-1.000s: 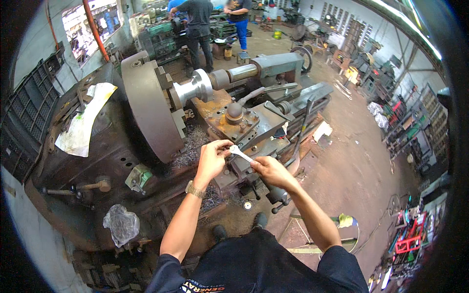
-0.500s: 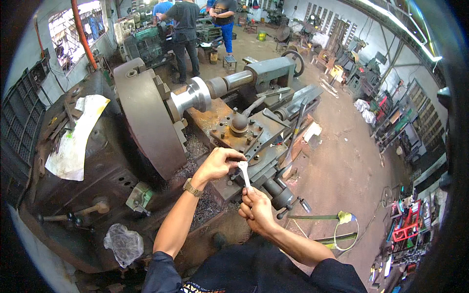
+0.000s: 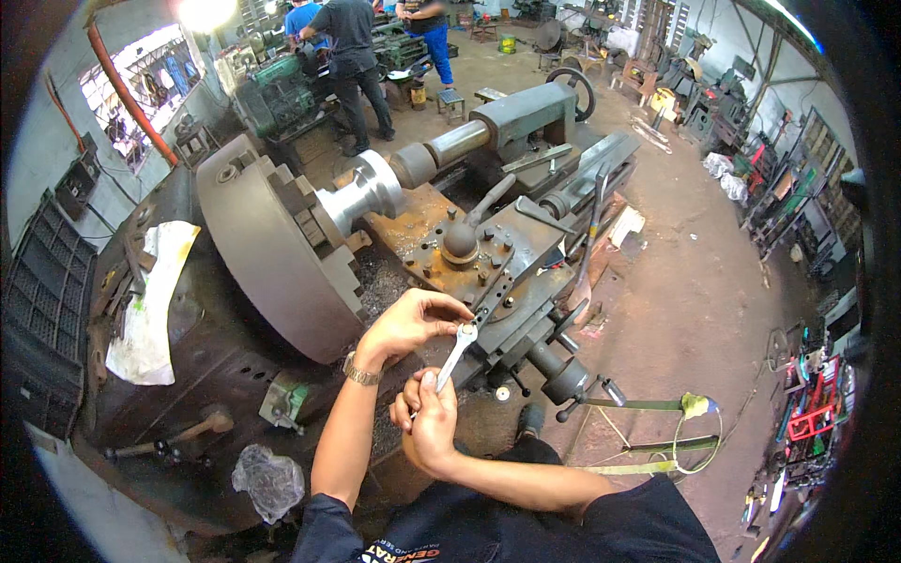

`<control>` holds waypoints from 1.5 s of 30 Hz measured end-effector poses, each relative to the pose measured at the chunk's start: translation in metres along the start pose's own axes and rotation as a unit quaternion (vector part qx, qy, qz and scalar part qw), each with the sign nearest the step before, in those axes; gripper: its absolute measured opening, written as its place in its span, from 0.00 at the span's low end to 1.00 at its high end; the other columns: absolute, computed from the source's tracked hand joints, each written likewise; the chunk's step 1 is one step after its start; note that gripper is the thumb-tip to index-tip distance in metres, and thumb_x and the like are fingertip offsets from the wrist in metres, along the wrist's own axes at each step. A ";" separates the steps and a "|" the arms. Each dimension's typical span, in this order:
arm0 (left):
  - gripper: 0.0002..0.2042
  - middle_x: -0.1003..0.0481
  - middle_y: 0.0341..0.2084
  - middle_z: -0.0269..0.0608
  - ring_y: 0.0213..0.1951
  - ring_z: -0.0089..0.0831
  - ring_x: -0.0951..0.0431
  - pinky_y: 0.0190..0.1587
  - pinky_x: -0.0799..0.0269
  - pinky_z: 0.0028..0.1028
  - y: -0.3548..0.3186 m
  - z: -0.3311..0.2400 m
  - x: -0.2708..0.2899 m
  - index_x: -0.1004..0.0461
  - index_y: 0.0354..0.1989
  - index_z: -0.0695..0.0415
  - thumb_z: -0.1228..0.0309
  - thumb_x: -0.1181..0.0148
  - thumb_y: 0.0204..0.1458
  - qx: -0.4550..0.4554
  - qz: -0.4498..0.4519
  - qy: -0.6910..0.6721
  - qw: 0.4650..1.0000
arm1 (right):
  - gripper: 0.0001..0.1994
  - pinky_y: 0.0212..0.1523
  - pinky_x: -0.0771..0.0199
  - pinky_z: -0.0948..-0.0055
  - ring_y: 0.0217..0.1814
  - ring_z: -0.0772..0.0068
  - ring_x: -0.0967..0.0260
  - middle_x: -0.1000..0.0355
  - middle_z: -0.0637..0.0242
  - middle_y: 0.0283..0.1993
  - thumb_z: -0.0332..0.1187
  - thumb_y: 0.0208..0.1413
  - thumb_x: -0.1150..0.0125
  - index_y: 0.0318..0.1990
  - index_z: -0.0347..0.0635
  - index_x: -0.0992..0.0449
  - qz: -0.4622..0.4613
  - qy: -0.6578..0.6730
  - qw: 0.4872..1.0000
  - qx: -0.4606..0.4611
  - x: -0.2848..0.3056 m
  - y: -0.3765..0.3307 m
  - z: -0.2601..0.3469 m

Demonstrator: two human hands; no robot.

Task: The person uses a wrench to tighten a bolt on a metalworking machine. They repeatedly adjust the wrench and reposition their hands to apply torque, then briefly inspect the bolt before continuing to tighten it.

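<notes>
My right hand [image 3: 432, 418] is wrapped round the lower part of a silver wrench [image 3: 454, 360], which slants up and away from me. The wrench's upper head sits at the near edge of the lathe's tool slide [image 3: 526, 310]. Close beside that head, the thumb and fingers of my left hand [image 3: 408, 330] are drawn together; what they pinch, if anything, is too small to make out. Beyond my hands, the square tool post [image 3: 460, 246] has a ball-shaped hub and a lever. A shiny turned metal workpiece [image 3: 375, 185] is held in the large lathe chuck [image 3: 272, 249].
The tailstock [image 3: 530, 117] with its handwheel stands at the far end. A crank handle [image 3: 587, 399] juts out at the near right. A white sheet [image 3: 155, 305] and a crumpled plastic bag [image 3: 269, 481] lie on the left. Tools surround a red tray [image 3: 812, 422]. People stand at the back.
My right hand has moved left and down, so the wrench slants more. My left hand has stayed by the wrench's head. The view has shifted slightly.
</notes>
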State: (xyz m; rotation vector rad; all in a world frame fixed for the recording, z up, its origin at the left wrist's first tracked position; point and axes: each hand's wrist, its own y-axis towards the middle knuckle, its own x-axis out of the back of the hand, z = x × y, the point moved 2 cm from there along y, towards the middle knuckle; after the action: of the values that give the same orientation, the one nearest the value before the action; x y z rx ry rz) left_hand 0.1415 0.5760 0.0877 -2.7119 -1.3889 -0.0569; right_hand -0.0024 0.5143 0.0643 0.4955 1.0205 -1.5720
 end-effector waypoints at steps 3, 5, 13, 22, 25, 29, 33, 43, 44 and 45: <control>0.14 0.18 0.43 0.41 0.48 0.27 0.19 0.56 0.24 0.30 -0.012 -0.004 -0.009 0.19 0.49 0.66 0.85 0.35 0.52 0.000 -0.060 0.001 0.998 | 0.08 0.28 0.37 0.68 0.20 0.72 0.43 0.43 0.71 0.26 0.40 0.76 0.58 0.47 0.48 0.37 0.098 -0.012 0.993 -0.062 0.018 -0.003 0.013; 0.15 0.18 0.46 0.41 0.50 0.28 0.19 0.58 0.24 0.30 -0.023 -0.004 -0.017 0.20 0.50 0.66 0.86 0.37 0.53 -0.009 -0.095 -0.009 0.995 | 0.08 0.28 0.39 0.68 0.21 0.73 0.43 0.43 0.71 0.27 0.40 0.76 0.58 0.47 0.48 0.36 0.136 -0.047 0.983 -0.110 0.034 -0.011 0.029; 0.19 0.22 0.52 0.39 0.52 0.28 0.20 0.57 0.22 0.29 -0.054 0.004 -0.043 0.23 0.54 0.64 0.87 0.37 0.53 -0.027 -0.206 -0.059 0.976 | 0.20 0.20 0.51 0.80 0.19 0.85 0.53 0.46 0.79 0.22 0.50 0.74 0.57 0.47 0.42 0.27 0.287 -0.417 0.847 -0.163 0.087 0.032 0.161; 0.19 0.22 0.45 0.40 0.46 0.26 0.19 0.52 0.19 0.27 -0.037 0.002 -0.081 0.22 0.52 0.66 0.87 0.33 0.49 -0.048 -0.332 0.020 0.942 | 0.21 0.26 0.43 0.71 0.24 0.80 0.44 0.41 0.77 0.20 0.49 0.69 0.46 0.43 0.40 0.17 0.388 -0.710 0.575 -0.120 0.061 0.122 0.238; 0.18 0.22 0.44 0.39 0.45 0.26 0.19 0.50 0.19 0.25 -0.036 0.002 -0.086 0.21 0.50 0.67 0.88 0.34 0.50 -0.049 -0.366 0.045 0.928 | 0.20 0.21 0.49 0.73 0.20 0.82 0.49 0.44 0.79 0.19 0.49 0.69 0.45 0.43 0.41 0.17 0.420 -0.696 0.564 -0.146 0.050 0.134 0.238; 0.16 0.21 0.42 0.40 0.43 0.25 0.18 0.49 0.18 0.25 -0.033 0.002 -0.091 0.21 0.49 0.68 0.89 0.34 0.50 -0.050 -0.402 0.061 0.912 | 0.19 0.18 0.53 0.76 0.18 0.85 0.52 0.46 0.80 0.19 0.48 0.69 0.45 0.42 0.42 0.16 0.432 -0.658 0.570 -0.235 0.040 0.149 0.238; 0.15 0.20 0.40 0.40 0.42 0.25 0.18 0.48 0.18 0.24 -0.031 0.001 -0.096 0.20 0.48 0.68 0.88 0.34 0.50 -0.041 -0.431 0.072 0.899 | 0.19 0.17 0.55 0.78 0.17 0.86 0.53 0.46 0.81 0.20 0.48 0.69 0.44 0.41 0.42 0.16 0.419 -0.652 0.565 -0.282 0.034 0.159 0.242; 0.13 0.17 0.39 0.42 0.40 0.26 0.16 0.46 0.17 0.26 -0.029 0.000 -0.099 0.18 0.45 0.67 0.87 0.33 0.50 -0.025 -0.461 0.087 0.883 | 0.21 0.16 0.57 0.77 0.16 0.86 0.55 0.47 0.81 0.19 0.50 0.68 0.43 0.39 0.39 0.17 0.421 -0.649 0.558 -0.300 0.030 0.163 0.243; 0.13 0.17 0.39 0.42 0.41 0.26 0.16 0.46 0.17 0.26 -0.029 0.000 -0.098 0.18 0.45 0.67 0.87 0.34 0.50 -0.019 -0.459 0.074 0.885 | 0.21 0.16 0.57 0.77 0.16 0.86 0.55 0.47 0.81 0.19 0.50 0.68 0.43 0.38 0.38 0.17 0.421 -0.650 0.558 -0.299 0.030 0.162 0.243; 0.13 0.17 0.39 0.42 0.41 0.27 0.16 0.46 0.17 0.26 -0.028 0.000 -0.098 0.18 0.45 0.67 0.87 0.34 0.50 -0.025 -0.462 0.080 0.883 | 0.21 0.16 0.57 0.77 0.16 0.86 0.54 0.46 0.81 0.19 0.50 0.68 0.42 0.38 0.38 0.17 0.413 -0.653 0.560 -0.299 0.032 0.162 0.243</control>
State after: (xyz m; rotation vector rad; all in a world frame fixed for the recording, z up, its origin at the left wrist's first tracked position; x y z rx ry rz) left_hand 0.0616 0.5136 0.0816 -1.7529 -2.4652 -0.3675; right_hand 0.1920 0.3001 0.1140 -0.6289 -0.0275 -0.3028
